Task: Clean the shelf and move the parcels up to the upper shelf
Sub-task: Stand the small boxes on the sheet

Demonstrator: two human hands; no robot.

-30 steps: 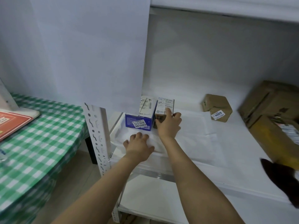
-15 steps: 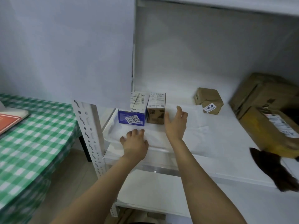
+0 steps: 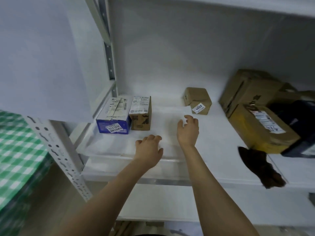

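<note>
The left hand [image 3: 150,149] lies palm down on a white sheet [image 3: 110,143] near the shelf's front edge. Its fingers are slightly bent and grip nothing. The right hand [image 3: 188,132] is a little farther in, fingers loosely spread and empty; whether it touches the sheet is unclear. Both forearms stretch forward from below.

Left of the hands, two parcels stand touching. A blue box [image 3: 113,121] lies flat with its long axis running front to back, and a narrow brown box [image 3: 141,114] stands on end. Beyond the right hand, a small brown parcel [image 3: 197,100] marked 4005 sits turned at an angle. Large cardboard boxes [image 3: 260,132] crowd the far right, with a dark cloth [image 3: 255,162] before them.

All of these rest on the white shelf [image 3: 213,150], under the upper shelf [image 3: 221,4]. A perforated post [image 3: 59,150] and a green checked cloth [image 3: 17,150] stand at the left.
</note>
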